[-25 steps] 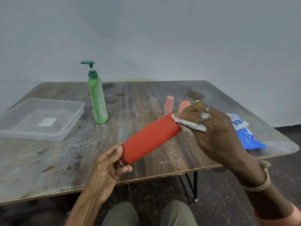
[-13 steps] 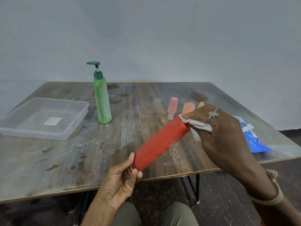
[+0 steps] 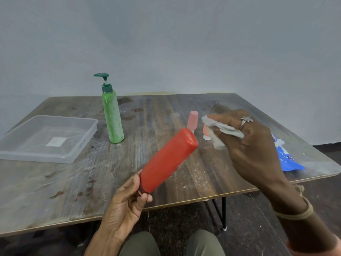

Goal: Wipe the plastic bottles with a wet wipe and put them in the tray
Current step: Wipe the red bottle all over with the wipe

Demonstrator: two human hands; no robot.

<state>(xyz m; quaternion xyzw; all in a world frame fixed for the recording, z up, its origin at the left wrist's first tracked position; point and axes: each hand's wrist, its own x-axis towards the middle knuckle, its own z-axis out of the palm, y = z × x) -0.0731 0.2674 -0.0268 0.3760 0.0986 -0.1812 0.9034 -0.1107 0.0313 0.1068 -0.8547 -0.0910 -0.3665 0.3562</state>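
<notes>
Head view: smooth matte red plastic bottle [image 3: 167,160], long, with flat rounded-rectangular base, tilted up to right above front edge of worn, streaked wooden counter [image 3: 55,191]. Left hand [image 3: 127,202] grips its capped lower end, fingers curled. Right hand [image 3: 252,145] pinches crumpled white wet wipe [image 3: 224,129] just beside bottle's base, not touching. Shallow clear plastic tray [image 3: 36,157] at counter's left; tall green pump bottle [image 3: 112,119] upright beside it.

Green bottle [image 3: 113,119] beside tray [image 3: 36,157], seemingly apart
</notes>
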